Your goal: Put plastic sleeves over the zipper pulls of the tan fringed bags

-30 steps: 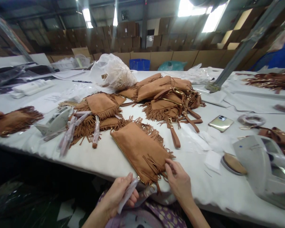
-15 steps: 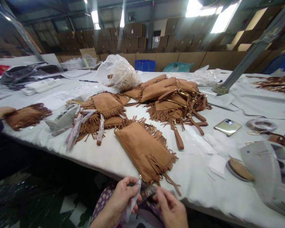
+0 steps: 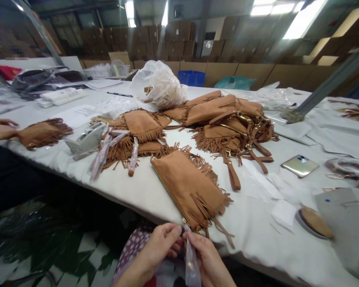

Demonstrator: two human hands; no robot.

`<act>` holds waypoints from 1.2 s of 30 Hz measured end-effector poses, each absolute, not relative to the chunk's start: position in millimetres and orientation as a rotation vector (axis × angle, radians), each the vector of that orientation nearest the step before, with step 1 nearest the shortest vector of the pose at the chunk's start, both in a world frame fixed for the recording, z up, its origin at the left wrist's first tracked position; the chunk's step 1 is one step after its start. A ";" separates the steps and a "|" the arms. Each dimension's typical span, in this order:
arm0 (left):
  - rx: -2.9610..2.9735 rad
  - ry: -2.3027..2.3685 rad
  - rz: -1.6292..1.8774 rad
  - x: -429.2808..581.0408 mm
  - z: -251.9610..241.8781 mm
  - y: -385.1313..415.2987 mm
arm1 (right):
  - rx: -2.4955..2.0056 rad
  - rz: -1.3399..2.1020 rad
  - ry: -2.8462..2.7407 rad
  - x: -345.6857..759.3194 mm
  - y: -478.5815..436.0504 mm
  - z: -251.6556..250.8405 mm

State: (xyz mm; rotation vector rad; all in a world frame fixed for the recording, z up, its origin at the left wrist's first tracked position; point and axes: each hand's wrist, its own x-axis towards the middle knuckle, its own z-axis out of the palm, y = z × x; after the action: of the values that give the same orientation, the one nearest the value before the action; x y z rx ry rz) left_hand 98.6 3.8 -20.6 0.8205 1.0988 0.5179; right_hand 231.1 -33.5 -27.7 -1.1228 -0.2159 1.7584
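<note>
A brown fringed pouch [image 3: 188, 183] lies flat at the table's front edge, its zipper side facing left. From its near corner a wrist strap in a clear plastic sleeve [image 3: 192, 263] hangs down over the edge. My right hand [image 3: 208, 255] pinches this sleeved strap close to its top. Just left of it, my left hand [image 3: 164, 241] is closed, thumb against curled fingers; what its fingertips hold, if anything, is hidden. More fringed pouches [image 3: 143, 125] lie beyond, some of their straps sleeved in plastic.
A pile of pouches [image 3: 212, 111] sits behind. A tape dispenser [image 3: 86, 137] stands left and another [image 3: 347, 227] right, with a phone [image 3: 300, 166] beyond it. Another person's hand [image 3: 1, 130] touches a pouch at far left. A metal post [image 3: 332, 79] rises at right.
The sleeved strap has passed from my left hand to my right, and my hands have come closer together. The view has shifted slightly. At far left, the other person's hands have moved on their pouch.
</note>
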 end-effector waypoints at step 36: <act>1.012 1.206 0.690 102.4 -10.2 5.5 | -1.593 1.404 -1.071 230.6 -34.0 -24.3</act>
State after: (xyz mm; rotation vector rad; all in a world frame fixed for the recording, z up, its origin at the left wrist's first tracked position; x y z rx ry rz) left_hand 102.4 5.5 -10.2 1.0121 1.2061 0.6899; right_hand 230.6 -34.0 -24.3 -1.5932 -1.0711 1.4040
